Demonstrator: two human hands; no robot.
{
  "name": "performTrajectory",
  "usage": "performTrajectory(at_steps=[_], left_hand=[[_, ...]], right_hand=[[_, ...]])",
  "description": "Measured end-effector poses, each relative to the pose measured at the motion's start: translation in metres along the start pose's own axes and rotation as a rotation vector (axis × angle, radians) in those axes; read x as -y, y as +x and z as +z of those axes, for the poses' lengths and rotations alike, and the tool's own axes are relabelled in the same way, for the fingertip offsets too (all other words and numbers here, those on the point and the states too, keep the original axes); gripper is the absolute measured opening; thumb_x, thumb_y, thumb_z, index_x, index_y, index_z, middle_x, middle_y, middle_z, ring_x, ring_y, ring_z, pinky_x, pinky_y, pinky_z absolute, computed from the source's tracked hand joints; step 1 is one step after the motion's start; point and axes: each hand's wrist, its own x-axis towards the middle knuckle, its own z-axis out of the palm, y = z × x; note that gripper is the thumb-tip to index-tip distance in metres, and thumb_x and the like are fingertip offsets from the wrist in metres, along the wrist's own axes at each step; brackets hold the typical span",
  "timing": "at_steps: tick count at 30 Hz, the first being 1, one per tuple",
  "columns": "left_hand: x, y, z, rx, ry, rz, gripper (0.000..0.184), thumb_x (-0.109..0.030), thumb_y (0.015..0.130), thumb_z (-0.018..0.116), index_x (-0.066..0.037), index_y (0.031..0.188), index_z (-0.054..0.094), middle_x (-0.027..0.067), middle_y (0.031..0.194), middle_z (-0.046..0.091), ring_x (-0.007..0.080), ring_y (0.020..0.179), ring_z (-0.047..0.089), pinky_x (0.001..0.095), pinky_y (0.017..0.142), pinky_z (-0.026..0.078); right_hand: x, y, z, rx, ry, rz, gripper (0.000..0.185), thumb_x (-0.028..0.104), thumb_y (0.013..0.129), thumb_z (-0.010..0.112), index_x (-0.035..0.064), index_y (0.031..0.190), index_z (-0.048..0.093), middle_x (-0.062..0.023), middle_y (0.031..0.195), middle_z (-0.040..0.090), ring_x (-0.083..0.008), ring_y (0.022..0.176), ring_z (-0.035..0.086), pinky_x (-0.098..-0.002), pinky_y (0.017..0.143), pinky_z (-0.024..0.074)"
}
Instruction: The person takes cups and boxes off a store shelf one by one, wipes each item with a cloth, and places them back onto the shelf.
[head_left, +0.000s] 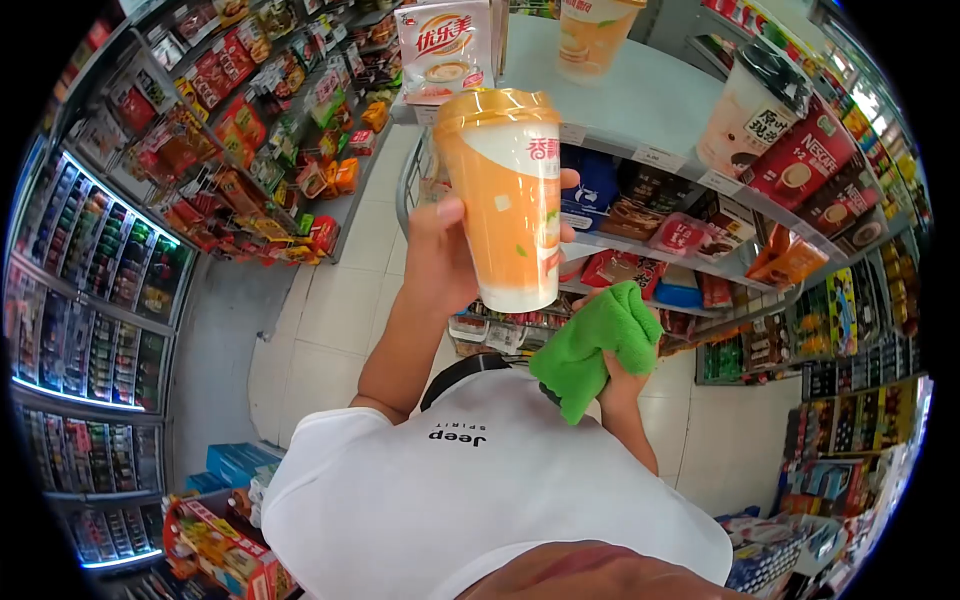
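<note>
My left hand [440,255] is closed around a milk tea cup [503,205], orange and white with a gold lid. The cup is upright, raised in front of the shelf. In my right hand [622,385] is a bunched green cloth [598,345], held lower and to the right, apart from the cup. Another orange cup [590,38] of the same look stands on the grey top shelf [540,85]. A white and pink drink-mix bag [447,50] stands on that shelf to its left.
At the right end of the shelf are a black-lidded cup [752,110] and a red Nescafe box [803,150]. Lower shelves hold several packets. Snack racks [250,110] and lit drink coolers [95,280] line the left. Tiled floor [330,310] lies between.
</note>
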Motion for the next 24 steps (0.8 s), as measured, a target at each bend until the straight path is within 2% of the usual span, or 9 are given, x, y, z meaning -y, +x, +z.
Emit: performTrajectory(at_steps=[1,7,10,11,14,17,20,22,24], left_hand=[[0.007,0.006,-0.002,0.145,-0.225,0.069,0.086,-0.059,0.087,0.054,0.002,0.147,0.042,0.0244,0.143,0.053,0.0356,0.106,0.068,0.0489,0.083,0.059],[0.038,0.018,0.012,0.312,-0.270,0.334,0.109,-0.065,0.079,0.076,0.002,0.152,0.030,0.0207,0.129,0.052,0.0365,0.105,0.068,0.0521,0.083,0.060],[0.014,0.021,0.013,0.332,0.006,0.575,0.113,-0.057,0.076,0.087,0.000,0.154,0.027,0.0213,0.138,0.050,0.0468,0.129,0.057,0.0601,0.105,0.050],[0.005,0.023,0.014,0.316,0.068,0.691,0.118,-0.062,0.071,0.088,-0.001,0.154,0.030,0.0215,0.143,0.047,0.0453,0.137,0.048,0.0574,0.111,0.042],[-0.044,0.038,0.026,0.361,0.198,0.788,0.129,-0.073,0.058,0.088,0.001,0.152,0.037,0.0116,0.118,0.044,0.0239,0.109,0.041,0.0352,0.092,0.037],[-0.064,0.054,0.030,-0.058,0.396,0.897,0.120,-0.074,0.069,0.081,0.003,0.151,0.037,0.0170,0.129,0.052,0.0277,0.117,0.052,0.0426,0.098,0.046],[-0.079,0.077,0.027,-0.371,0.703,1.061,0.073,-0.041,0.095,0.071,-0.007,0.152,0.039,0.0136,0.137,0.058,0.0277,0.126,0.060,0.0488,0.102,0.056],[-0.084,0.084,0.037,-0.264,0.940,0.860,0.064,-0.018,0.099,0.061,-0.004,0.154,0.032,0.0085,0.148,0.050,0.0274,0.134,0.053,0.0518,0.113,0.045],[-0.085,0.102,0.040,-0.140,1.018,0.937,0.066,-0.004,0.092,0.067,-0.004,0.151,0.039,0.0139,0.142,0.055,0.0261,0.129,0.058,0.0467,0.106,0.055]], right_hand=[[-0.002,-0.002,-0.010,-0.047,-0.037,0.040,0.055,0.019,0.094,0.073,0.0032,0.138,0.045,-0.0221,0.129,0.059,-0.0339,0.114,0.064,-0.0456,0.093,0.0568],[-0.002,-0.006,-0.074,0.017,-0.045,0.139,0.041,0.001,0.092,0.068,-0.0002,0.129,0.051,-0.0169,0.136,0.058,-0.0267,0.118,0.063,-0.0417,0.102,0.0501],[-0.002,-0.008,-0.101,0.006,-0.147,0.216,0.040,0.003,0.090,0.070,-0.0001,0.127,0.054,-0.0140,0.136,0.059,-0.0210,0.118,0.061,-0.0375,0.102,0.0479],[-0.006,-0.010,-0.112,0.004,-0.144,0.219,0.040,0.003,0.089,0.071,-0.0007,0.126,0.057,-0.0124,0.135,0.060,-0.0183,0.118,0.059,-0.0353,0.103,0.0466],[-0.013,-0.010,-0.136,0.019,-0.286,0.134,0.042,0.001,0.092,0.068,0.0005,0.131,0.053,-0.0121,0.125,0.064,-0.0208,0.110,0.064,-0.0351,0.097,0.0506],[-0.008,-0.007,-0.144,-0.035,-0.268,0.171,0.040,0.001,0.091,0.069,0.0005,0.129,0.057,-0.0078,0.119,0.065,-0.0154,0.107,0.062,-0.0305,0.096,0.0488],[-0.009,-0.007,-0.151,-0.066,-0.263,0.182,0.038,0.003,0.091,0.069,0.0007,0.128,0.058,-0.0068,0.116,0.066,-0.0145,0.107,0.062,-0.0297,0.095,0.0487],[-0.008,-0.008,-0.152,-0.067,-0.271,0.176,0.038,0.003,0.091,0.069,0.0009,0.128,0.058,-0.0069,0.117,0.066,-0.0144,0.107,0.062,-0.0298,0.095,0.0488],[-0.008,-0.010,-0.147,-0.109,-0.240,0.229,0.036,0.003,0.091,0.068,0.0011,0.126,0.059,-0.0071,0.117,0.066,-0.0146,0.107,0.062,-0.0302,0.096,0.0487]])
